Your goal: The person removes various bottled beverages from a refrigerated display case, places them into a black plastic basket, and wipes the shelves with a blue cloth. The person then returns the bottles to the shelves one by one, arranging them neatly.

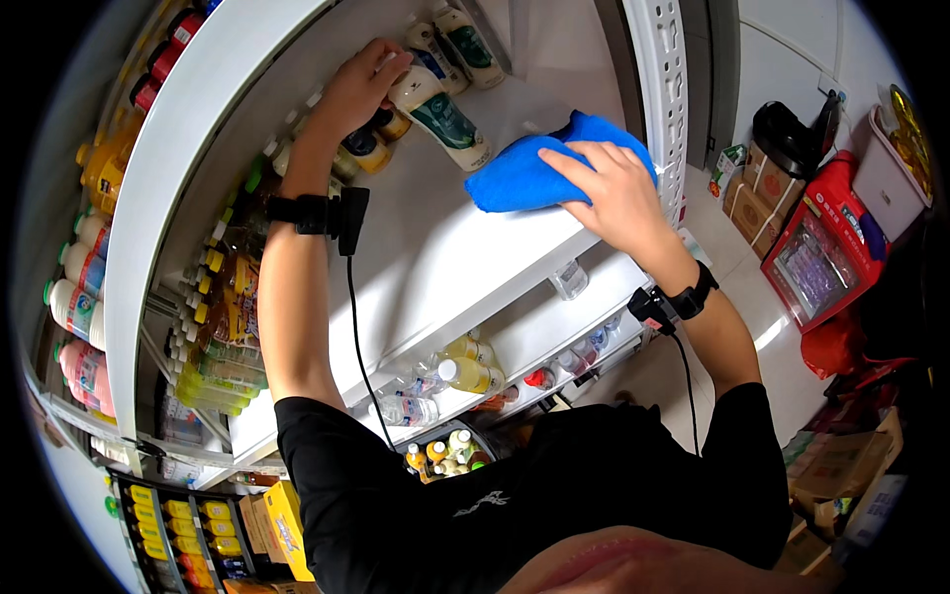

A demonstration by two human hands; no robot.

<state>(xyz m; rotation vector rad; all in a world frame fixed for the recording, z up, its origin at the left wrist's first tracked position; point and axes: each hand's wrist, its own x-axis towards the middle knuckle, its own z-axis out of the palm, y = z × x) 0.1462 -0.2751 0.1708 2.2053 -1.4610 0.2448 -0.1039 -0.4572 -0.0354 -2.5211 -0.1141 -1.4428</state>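
My left hand (369,82) grips a white bottle with a dark green label (445,122) near its cap, and the bottle leans over the white shelf (415,245). Under my right hand (605,185) is a folded blue cloth (549,167), held at the shelf's right end. Two similar white bottles (467,48) stand in the back corner. Beside my left wrist, a bottle with a yellowish base (366,148) and a few others are partly covered by my hand and arm.
Rows of drink bottles (237,304) fill the shelf's left part. A lower shelf holds a yellow drink bottle (471,376) and clear ones. A perforated white upright (668,82) borders the right side. Cardboard boxes (757,197) and a red package (824,260) sit on the floor.
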